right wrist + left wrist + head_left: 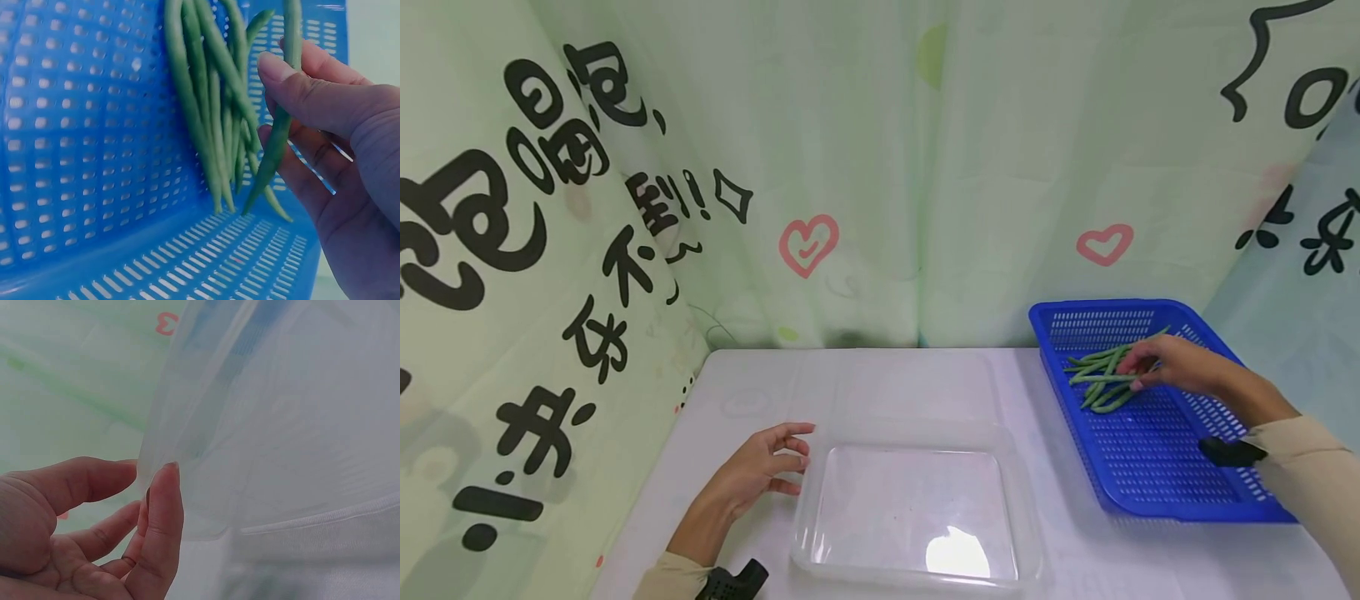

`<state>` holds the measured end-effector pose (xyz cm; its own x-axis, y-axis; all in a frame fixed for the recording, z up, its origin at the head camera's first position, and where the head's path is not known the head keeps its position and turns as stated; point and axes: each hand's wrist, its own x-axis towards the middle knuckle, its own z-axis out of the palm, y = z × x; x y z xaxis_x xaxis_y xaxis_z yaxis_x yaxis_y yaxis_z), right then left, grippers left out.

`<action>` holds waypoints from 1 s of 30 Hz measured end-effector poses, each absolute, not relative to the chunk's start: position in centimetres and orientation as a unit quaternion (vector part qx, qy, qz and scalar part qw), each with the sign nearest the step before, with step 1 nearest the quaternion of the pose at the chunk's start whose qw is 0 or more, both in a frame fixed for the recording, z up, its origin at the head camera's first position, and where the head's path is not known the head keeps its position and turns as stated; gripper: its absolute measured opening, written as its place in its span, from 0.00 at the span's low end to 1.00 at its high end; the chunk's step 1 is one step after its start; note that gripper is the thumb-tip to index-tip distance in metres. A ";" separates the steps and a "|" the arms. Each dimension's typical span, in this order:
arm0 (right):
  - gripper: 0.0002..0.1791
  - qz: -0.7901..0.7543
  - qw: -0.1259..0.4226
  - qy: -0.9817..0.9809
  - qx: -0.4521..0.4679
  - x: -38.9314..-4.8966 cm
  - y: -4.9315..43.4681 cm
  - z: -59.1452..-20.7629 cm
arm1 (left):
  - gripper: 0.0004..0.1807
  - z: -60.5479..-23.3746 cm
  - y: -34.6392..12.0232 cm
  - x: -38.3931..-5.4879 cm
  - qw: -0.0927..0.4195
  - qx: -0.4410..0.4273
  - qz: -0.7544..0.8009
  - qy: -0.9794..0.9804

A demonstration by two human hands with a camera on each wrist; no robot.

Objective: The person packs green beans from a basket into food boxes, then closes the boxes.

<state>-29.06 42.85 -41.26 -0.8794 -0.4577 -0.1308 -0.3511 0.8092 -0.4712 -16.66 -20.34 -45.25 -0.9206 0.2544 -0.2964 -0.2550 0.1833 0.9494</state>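
My right hand (1176,367) reaches into the blue basket (1150,467) and pinches one green bean (278,147) between thumb and fingers. Beside it in the basket lies a loose bunch of several green beans (212,94). On the left, my left hand (760,471) is at the left side of a clear plastic box (917,508). Its fingers are loosely bent and spread, with fingertips (165,478) at the box's edge in the left wrist view. Whether they press on the wall is hard to tell.
A white table (760,383) bears the box in front and the basket at the right. Light green curtains (917,167) with dark lettering and pink hearts hang behind and at the sides. Each wrist wears a black device (1232,452).
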 end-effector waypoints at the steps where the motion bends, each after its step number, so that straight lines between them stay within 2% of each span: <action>1: 0.11 -0.227 0.117 0.943 -0.211 -29.0 42.7 -41.2 | 0.33 -45.3 -20.4 -16.7 0.199 0.001 0.640 0.742; 14: 0.13 -0.299 0.080 0.935 -0.174 -27.5 41.3 -40.1 | 0.33 -45.3 -20.4 -16.8 0.201 0.003 0.639 0.742; 30: 0.09 -0.339 0.021 0.914 -0.220 -25.6 38.2 -39.5 | 0.33 -45.4 -20.2 -16.8 0.204 0.000 0.642 0.739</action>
